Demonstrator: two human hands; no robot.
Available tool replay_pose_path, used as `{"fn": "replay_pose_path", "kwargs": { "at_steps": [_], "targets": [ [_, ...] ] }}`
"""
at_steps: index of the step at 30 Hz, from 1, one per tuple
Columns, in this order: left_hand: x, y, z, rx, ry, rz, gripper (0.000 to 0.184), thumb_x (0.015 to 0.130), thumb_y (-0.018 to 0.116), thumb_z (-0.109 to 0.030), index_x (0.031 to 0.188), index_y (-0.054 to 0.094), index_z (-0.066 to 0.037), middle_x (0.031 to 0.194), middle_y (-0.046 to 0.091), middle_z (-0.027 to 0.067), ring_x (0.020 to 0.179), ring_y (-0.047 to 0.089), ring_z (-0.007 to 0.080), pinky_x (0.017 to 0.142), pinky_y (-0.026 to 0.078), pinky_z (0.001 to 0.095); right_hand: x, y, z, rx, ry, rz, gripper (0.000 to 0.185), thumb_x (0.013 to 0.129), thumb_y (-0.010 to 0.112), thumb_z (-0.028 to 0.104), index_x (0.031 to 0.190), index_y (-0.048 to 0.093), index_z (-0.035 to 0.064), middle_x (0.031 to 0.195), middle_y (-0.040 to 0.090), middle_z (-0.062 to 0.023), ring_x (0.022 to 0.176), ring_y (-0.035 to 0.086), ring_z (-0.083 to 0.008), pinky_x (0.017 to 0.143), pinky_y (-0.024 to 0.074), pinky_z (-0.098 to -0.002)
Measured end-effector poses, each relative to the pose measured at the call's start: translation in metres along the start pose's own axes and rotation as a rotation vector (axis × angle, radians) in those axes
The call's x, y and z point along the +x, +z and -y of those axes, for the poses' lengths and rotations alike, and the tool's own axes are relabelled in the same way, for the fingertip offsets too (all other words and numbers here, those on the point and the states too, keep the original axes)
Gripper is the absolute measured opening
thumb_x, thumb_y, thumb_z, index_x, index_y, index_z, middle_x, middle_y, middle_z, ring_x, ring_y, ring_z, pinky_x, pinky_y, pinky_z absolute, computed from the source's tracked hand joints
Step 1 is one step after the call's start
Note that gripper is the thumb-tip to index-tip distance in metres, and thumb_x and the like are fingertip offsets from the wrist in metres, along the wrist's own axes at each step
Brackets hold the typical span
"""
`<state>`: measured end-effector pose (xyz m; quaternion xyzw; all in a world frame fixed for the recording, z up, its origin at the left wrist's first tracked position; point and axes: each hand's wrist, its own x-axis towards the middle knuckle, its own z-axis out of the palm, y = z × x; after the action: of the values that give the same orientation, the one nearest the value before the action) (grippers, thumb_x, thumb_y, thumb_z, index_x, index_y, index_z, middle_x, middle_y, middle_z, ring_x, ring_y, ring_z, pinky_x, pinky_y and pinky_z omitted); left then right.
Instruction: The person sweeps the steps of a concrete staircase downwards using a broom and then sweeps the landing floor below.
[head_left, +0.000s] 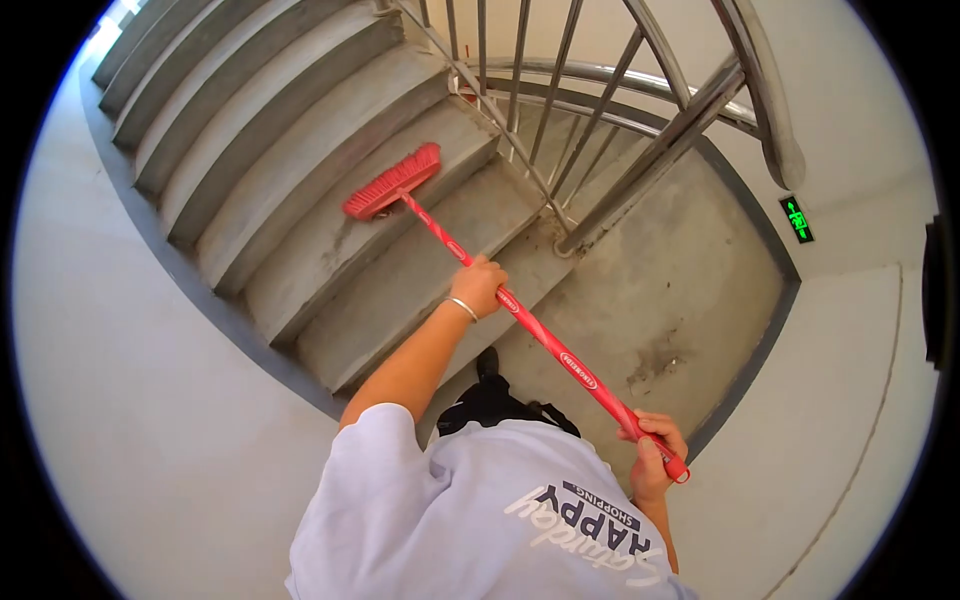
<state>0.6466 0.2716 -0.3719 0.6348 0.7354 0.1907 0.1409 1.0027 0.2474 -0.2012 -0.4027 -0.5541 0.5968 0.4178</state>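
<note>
At 11 o'clock, the red broom head [393, 186] rests on a stair tread [305, 268]; the left hand [478, 287] grips the handle [545, 338] mid-shaft and the right hand [655, 450] near its end, fingers closed. Dark debris [655, 364] lies uncollected on the landing [625, 300] at 4 o'clock; the portion of stairs already swept cannot be determined.
</note>
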Motion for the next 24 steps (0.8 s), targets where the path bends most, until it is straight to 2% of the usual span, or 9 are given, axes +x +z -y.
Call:
{"fn": "replay_pose_path", "kwargs": {
  "at_steps": [4, 7, 10, 14, 16, 19, 20, 23, 24],
  "targets": [
    [-0.004, 0.015, -0.049, 0.028, 0.017, -0.019, 0.023, 0.072, 0.07, -0.028, 0.068, 0.057, -0.01, 0.077, 0.057, 0.005, 0.086, 0.054, 0.0268, 0.068, 0.049, 0.0395, -0.009, -0.047, 0.015, 0.008, -0.023, -0.019, 0.028, 0.081, 0.062, 0.02, 0.095, 0.058, -0.0039, 0.1, 0.058, -0.0179, 0.078, 0.064, -0.0261, 0.066, 0.0578, -0.0358],
    [-0.002, 0.026, -0.086, 0.013, 0.006, -0.1, 0.021, 0.073, 0.07, -0.029, 0.07, 0.059, -0.011, 0.078, 0.057, 0.0046, 0.086, 0.054, 0.0267, 0.068, 0.048, 0.0397, -0.011, -0.084, 0.024, -0.017, -0.108, 0.034, 0.028, 0.08, 0.063, 0.022, 0.094, 0.058, -0.0026, 0.1, 0.057, -0.0182, 0.073, 0.063, -0.0267, 0.066, 0.0551, -0.0372],
    [-0.004, 0.029, -0.113, -0.006, 0.045, -0.167, 0.022, 0.073, 0.07, -0.03, 0.07, 0.059, -0.011, 0.078, 0.057, 0.0049, 0.086, 0.054, 0.0266, 0.068, 0.048, 0.0396, -0.019, -0.112, 0.032, -0.015, -0.165, 0.048, 0.026, 0.079, 0.063, 0.018, 0.093, 0.058, -0.0036, 0.1, 0.057, -0.0198, 0.072, 0.064, -0.0289, 0.066, 0.0561, -0.0389],
    [-0.02, 0.025, -0.135, 0.012, 0.014, -0.191, 0.023, 0.073, 0.071, -0.029, 0.07, 0.058, -0.01, 0.077, 0.057, 0.0053, 0.085, 0.054, 0.0271, 0.069, 0.048, 0.0395, -0.027, -0.138, 0.031, -0.056, -0.235, 0.145, 0.027, 0.079, 0.063, 0.02, 0.094, 0.058, -0.0022, 0.101, 0.057, -0.019, 0.071, 0.063, -0.0287, 0.067, 0.0545, -0.0391],
    [-0.031, 0.016, -0.127, 0.035, 0.026, -0.316, 0.024, 0.073, 0.072, -0.028, 0.07, 0.056, -0.01, 0.077, 0.056, 0.0059, 0.084, 0.054, 0.0281, 0.069, 0.047, 0.0399, -0.026, -0.138, 0.025, -0.038, -0.234, 0.177, 0.025, 0.08, 0.062, 0.018, 0.094, 0.058, -0.0015, 0.101, 0.057, -0.019, 0.075, 0.063, -0.0281, 0.07, 0.0539, -0.039],
    [-0.051, -0.01, -0.095, 0.052, -0.067, -0.348, 0.022, 0.072, 0.072, -0.021, 0.07, 0.053, -0.009, 0.079, 0.056, 0.0088, 0.083, 0.054, 0.031, 0.069, 0.046, 0.0427, -0.016, -0.11, -0.005, 0.019, -0.244, 0.311, 0.018, 0.083, 0.055, 0.007, 0.098, 0.057, -0.002, 0.102, 0.057, -0.0171, 0.08, 0.063, -0.0262, 0.075, 0.0537, -0.0374],
    [-0.059, -0.012, -0.073, 0.084, -0.098, -0.364, 0.019, 0.072, 0.071, -0.018, 0.071, 0.053, -0.009, 0.08, 0.056, 0.0093, 0.084, 0.054, 0.032, 0.07, 0.046, 0.0428, -0.012, -0.094, -0.018, 0.042, -0.241, 0.358, 0.017, 0.084, 0.055, 0.004, 0.1, 0.058, -0.0017, 0.103, 0.057, -0.0167, 0.082, 0.063, -0.0258, 0.076, 0.0539, -0.0378],
    [-0.086, -0.011, -0.003, 0.111, -0.281, -0.35, 0.014, 0.071, 0.068, -0.009, 0.08, 0.058, -0.011, 0.088, 0.058, 0.0101, 0.092, 0.055, 0.0332, 0.077, 0.046, 0.0438, 0.0, -0.018, -0.044, 0.085, -0.186, 0.467, 0.02, 0.083, 0.058, 0.0, 0.103, 0.061, 0.0018, 0.105, 0.06, -0.0118, 0.088, 0.062, -0.0189, 0.08, 0.0492, -0.03],
    [-0.097, 0.002, 0.021, 0.115, -0.267, -0.353, 0.014, 0.071, 0.068, -0.009, 0.08, 0.058, -0.011, 0.088, 0.058, 0.0101, 0.092, 0.055, 0.0332, 0.077, 0.046, 0.0438, 0.002, 0.001, -0.051, 0.064, -0.193, 0.523, 0.02, 0.083, 0.058, -0.001, 0.103, 0.062, 0.0027, 0.105, 0.061, -0.0106, 0.089, 0.062, -0.0179, 0.08, 0.0486, -0.0288]
  ]
}}
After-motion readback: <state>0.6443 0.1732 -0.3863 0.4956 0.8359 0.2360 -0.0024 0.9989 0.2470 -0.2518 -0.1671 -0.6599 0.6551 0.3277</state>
